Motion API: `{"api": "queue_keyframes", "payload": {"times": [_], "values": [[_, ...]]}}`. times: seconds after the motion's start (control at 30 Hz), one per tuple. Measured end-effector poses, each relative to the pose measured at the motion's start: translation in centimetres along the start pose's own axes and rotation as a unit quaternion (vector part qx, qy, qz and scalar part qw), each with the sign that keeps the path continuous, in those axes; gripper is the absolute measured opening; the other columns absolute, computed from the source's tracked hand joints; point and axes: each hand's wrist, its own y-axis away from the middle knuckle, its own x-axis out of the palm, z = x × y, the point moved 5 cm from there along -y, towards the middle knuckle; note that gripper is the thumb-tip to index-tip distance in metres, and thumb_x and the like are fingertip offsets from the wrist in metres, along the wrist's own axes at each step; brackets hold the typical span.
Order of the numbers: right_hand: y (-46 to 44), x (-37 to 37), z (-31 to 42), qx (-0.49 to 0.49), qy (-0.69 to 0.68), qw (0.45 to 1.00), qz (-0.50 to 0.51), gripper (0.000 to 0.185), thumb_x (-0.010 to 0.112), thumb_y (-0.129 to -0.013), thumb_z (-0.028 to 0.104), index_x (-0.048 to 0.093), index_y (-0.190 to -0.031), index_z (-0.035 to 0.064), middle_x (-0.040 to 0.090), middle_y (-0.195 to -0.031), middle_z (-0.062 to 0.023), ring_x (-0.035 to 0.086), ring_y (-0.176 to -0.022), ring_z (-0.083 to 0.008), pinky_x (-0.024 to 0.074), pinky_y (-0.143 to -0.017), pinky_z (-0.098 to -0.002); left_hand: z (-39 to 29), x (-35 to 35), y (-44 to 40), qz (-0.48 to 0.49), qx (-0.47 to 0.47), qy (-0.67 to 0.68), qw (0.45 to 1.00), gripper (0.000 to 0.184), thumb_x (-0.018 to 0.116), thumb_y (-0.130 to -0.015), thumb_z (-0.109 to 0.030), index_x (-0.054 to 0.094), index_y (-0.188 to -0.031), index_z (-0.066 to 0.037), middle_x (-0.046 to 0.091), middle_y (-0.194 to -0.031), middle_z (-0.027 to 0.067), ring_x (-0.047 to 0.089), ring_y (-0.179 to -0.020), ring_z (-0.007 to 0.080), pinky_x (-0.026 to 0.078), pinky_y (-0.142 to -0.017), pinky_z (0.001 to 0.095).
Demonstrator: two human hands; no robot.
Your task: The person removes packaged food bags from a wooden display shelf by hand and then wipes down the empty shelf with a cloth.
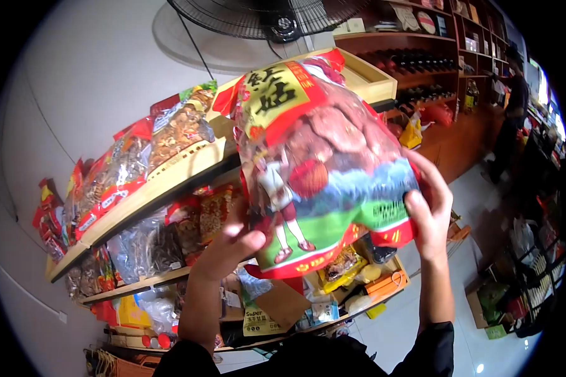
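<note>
While the right hand (431, 204) has the big red-and-green plastic bag (333, 132) pinched at its right edge, thumb on the front and fingers mostly out of sight behind, the left hand (229, 245) is at the lower left edge, a bit blurry, so can't tell if it's really gripping or just steadying. So the bag sits right between the two hands, stretching up well above them, tilted a little, with reddish lumpy pieces showing through the clear middle and a cartoon kid (277, 201) printed near the left thumb. Up and left of the left hand there's a pale wood shelf (188, 164) with a row of packed bags (179, 129) leaning along it, and more dark dried stuff (170, 242) on the tier just beside that hand. Lower down, between the two hands, you've got a yellow packet (343, 267) and some orange items (387, 284). Black fan (280, 26) well above both hands, bottle rack (415, 63) beyond the right one, and someone in dark clothes (516, 94) way off to its right.
</note>
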Motion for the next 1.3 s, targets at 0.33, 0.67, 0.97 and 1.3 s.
{"api": "queue_keyframes", "payload": {"times": [0.33, 0.67, 0.97, 1.3], "values": [[-11.9, 5.6, -2.0, 0.071, 0.019, 0.992, 0.098, 0.06, 0.066, -0.089, 0.04, 0.055, -0.126, -0.0063, 0.067, -0.102, -0.0193, 0.065, -0.09, -0.0172, 0.0519, -0.078, -0.0275, -4.5, -7.2, -2.2, -0.153, 0.035, 0.121, 0.98, 0.052, 0.041, -0.101, -0.04, 0.046, -0.134, 0.0, 0.063, -0.119, 0.0124, 0.063, -0.105, 0.0232, 0.051, -0.089, 0.0361], [-21.7, 10.9, -11.4, 0.008, 0.116, 0.985, 0.131, 0.064, 0.062, -0.089, 0.049, 0.055, -0.123, -0.0046, 0.068, -0.1, -0.0202, 0.066, -0.089, -0.0192, 0.0508, -0.081, -0.0301, -2.1, -15.5, -9.7, -0.209, -0.001, 0.105, 0.972, 0.036, 0.038, -0.102, -0.033, 0.053, -0.121, -0.006, 0.066, -0.104, 0.0102, 0.064, -0.086, 0.0191, 0.054, -0.073, 0.0332], [-25.1, 11.0, -15.5, 0.045, 0.182, 0.968, 0.167, 0.07, 0.061, -0.088, 0.054, 0.048, -0.129, -0.0016, 0.066, -0.104, -0.0217, 0.065, -0.091, -0.0211, 0.0498, -0.083, -0.031, -0.3, -17.7, -13.8, -0.192, -0.016, 0.091, 0.977, 0.033, 0.042, -0.103, -0.029, 0.055, -0.12, -0.004, 0.065, -0.111, 0.0102, 0.064, -0.094, 0.0172, 0.054, -0.074, 0.0324], [-25.4, 11.2, -13.6, -0.005, 0.08, 0.981, 0.177, 0.065, 0.063, -0.088, 0.051, 0.048, -0.127, 0.0015, 0.065, -0.099, -0.0226, 0.065, -0.087, -0.0206, 0.0515, -0.077, -0.0303, -2.2, -17.3, -12.4, -0.223, 0.023, 0.037, 0.974, 0.035, 0.041, -0.103, -0.026, 0.051, -0.13, -0.005, 0.063, -0.118, 0.0087, 0.062, -0.102, 0.0163, 0.053, -0.083, 0.0351]]}}
